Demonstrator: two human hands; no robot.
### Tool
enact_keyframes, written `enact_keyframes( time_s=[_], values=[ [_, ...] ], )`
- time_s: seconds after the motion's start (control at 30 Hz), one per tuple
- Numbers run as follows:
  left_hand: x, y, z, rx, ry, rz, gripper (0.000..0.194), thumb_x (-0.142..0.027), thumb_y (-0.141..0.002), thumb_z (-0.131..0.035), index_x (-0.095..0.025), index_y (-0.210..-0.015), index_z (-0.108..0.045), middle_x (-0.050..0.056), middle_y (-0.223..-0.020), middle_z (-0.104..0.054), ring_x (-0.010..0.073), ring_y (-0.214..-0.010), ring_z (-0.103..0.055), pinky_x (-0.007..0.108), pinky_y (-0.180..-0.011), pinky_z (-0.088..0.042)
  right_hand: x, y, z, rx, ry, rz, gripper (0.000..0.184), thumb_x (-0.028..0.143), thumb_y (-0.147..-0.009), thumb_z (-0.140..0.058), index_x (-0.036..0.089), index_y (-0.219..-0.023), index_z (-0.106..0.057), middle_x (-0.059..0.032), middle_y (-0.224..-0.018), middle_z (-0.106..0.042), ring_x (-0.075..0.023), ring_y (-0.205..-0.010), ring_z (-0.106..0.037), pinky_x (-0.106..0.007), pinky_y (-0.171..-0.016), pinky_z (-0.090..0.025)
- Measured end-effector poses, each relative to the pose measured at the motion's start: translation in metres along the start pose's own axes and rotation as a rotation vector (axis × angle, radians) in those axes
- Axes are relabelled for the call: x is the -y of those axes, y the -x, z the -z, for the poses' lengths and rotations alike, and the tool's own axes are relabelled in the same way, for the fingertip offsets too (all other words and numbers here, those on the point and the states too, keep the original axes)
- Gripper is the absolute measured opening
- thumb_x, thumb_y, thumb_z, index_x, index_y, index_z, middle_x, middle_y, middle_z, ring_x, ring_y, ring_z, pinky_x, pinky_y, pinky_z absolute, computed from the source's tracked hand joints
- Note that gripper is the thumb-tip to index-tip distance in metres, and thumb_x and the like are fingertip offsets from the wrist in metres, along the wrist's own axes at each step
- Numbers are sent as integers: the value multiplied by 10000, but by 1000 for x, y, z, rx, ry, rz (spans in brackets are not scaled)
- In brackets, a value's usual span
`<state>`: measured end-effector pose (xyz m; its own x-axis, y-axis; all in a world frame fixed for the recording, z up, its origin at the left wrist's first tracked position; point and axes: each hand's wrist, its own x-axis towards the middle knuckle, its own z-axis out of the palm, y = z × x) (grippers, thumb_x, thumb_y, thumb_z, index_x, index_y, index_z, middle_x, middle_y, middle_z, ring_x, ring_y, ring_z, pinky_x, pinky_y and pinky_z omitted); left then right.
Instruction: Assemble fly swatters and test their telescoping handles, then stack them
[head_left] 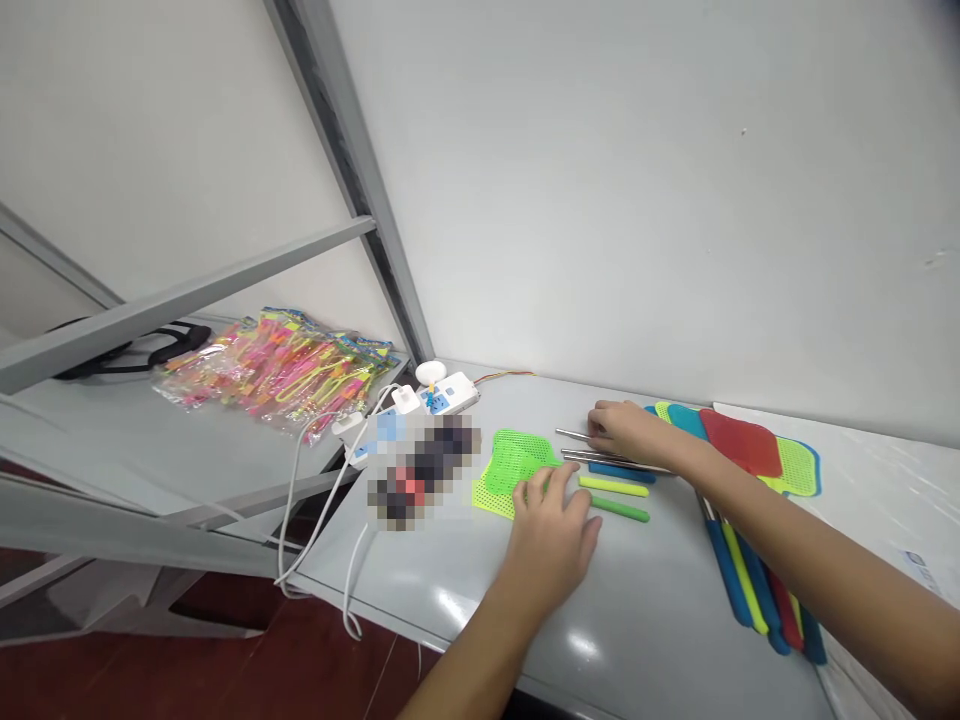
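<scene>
My left hand (pixel 551 530) lies over the neck of a bright green fly swatter (pixel 517 460), its fingers spread and bent. Under that mesh head is a yellow-green swatter head (pixel 489 497). Green (pixel 621 509), yellow (pixel 613 486) and blue (pixel 626 471) handles lie side by side to the right of my fingers. Further back, my right hand (pixel 630 430) has its fingers curled down on thin metal rods (pixel 574 435); its fingertips are partly hidden. Beneath my right forearm lies a fan of other swatters with a red head (pixel 742 442) and several coloured handles (pixel 739 575).
White power strips (pixel 450 395) with cables (pixel 296 500) sit at the table's left edge, beside a pixelated dark object (pixel 424 475). Bagged pink and yellow toys (pixel 285 365) fill a shelf on the left. A grey metal post (pixel 367 180) rises behind. White sheeting (pixel 862 490) covers the right side.
</scene>
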<state>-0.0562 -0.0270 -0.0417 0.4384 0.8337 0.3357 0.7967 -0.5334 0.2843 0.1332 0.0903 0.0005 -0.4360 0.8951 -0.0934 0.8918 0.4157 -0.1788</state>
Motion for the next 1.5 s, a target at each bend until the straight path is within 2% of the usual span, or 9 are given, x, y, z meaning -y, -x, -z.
enact_keyframes(
  time_s=[0.1, 0.27, 0.4, 0.53, 0.67, 0.77, 0.97, 1.13, 1.5],
  values=[
    [2, 1, -4, -27, -34, 13, 241, -308, -850, -639, -237, -1078, -602, 71, -1417, -460, 335, -1202, -433, 557, -912, -404, 5, 4, 10, -69, 5, -81, 107, 220, -878, -500, 165, -904, -589, -91, -837, -679, -206, -709, -615, -277, -619, -373],
    [1, 4, -8, -35, -33, -42, 131, -219, -799, -718, -208, -876, -612, 80, -1422, -467, 358, -1192, -451, 562, -890, -406, 14, 30, 44, -315, -102, -208, 175, 259, -920, -432, 188, -1072, -481, -69, -880, -650, -200, -724, -600, -291, -631, -401],
    [-1, 4, 6, -122, 267, -79, 90, -237, -857, -665, -220, -912, -596, 81, -1271, -584, 301, -1122, -509, 498, -886, -426, 39, 65, 64, -667, -813, -162, 49, 226, -875, -469, 237, -923, -469, 9, -788, -522, -157, -694, -539, -300, -661, -429],
    [-12, 8, 17, -290, 782, -23, 76, -238, -904, -602, -219, -955, -548, 63, -1087, -647, 210, -1023, -586, 404, -905, -456, 77, 95, 72, -691, -1613, -31, 92, 147, -836, -453, 230, -801, -472, 59, -626, -298, -103, -531, -331, -245, -539, -351],
    [-27, 19, 12, -347, 1117, 121, 90, -250, -915, -583, -221, -955, -508, 42, -1004, -684, 186, -969, -637, 364, -868, -490, 108, 112, 73, -721, -1921, -10, 140, 115, -820, -434, 220, -756, -500, 71, -554, -196, -100, -485, -201, -222, -470, -265],
    [-30, 27, 6, -377, 1128, 171, 97, -286, -910, -594, -215, -938, -534, 10, -861, -685, 167, -862, -653, 344, -851, -489, 124, 116, 70, -699, -1989, 28, 150, 126, -828, -428, 228, -758, -514, 80, -523, -167, -98, -459, -160, -222, -446, -238],
    [-20, 31, 12, -402, 849, 181, 195, -384, -849, -663, -198, -851, -602, -18, -714, -607, 132, -642, -567, 244, -604, -451, 140, 109, 55, -612, -1960, 142, 135, 154, -832, -471, 224, -735, -534, 92, -494, -179, -87, -443, -156, -223, -441, -224],
    [-13, 34, 23, -335, 769, 142, 121, -319, -893, -607, -207, -853, -621, -10, -741, -626, 139, -661, -553, 254, -625, -429, 145, 103, 41, -573, -1921, 219, 158, 149, -837, -472, 214, -736, -575, 85, -500, -220, -88, -458, -205, -234, -467, -250],
    [-16, 32, 27, -86, 786, 47, 181, -173, -961, -399, -191, -1041, -561, 52, -898, -577, 189, -839, -543, 305, -737, -433, 139, 93, 31, -595, -1896, 124, 174, 126, -818, -455, 214, -717, -566, 90, -495, -205, -83, -445, -189, -230, -455, -284]
  ],
)
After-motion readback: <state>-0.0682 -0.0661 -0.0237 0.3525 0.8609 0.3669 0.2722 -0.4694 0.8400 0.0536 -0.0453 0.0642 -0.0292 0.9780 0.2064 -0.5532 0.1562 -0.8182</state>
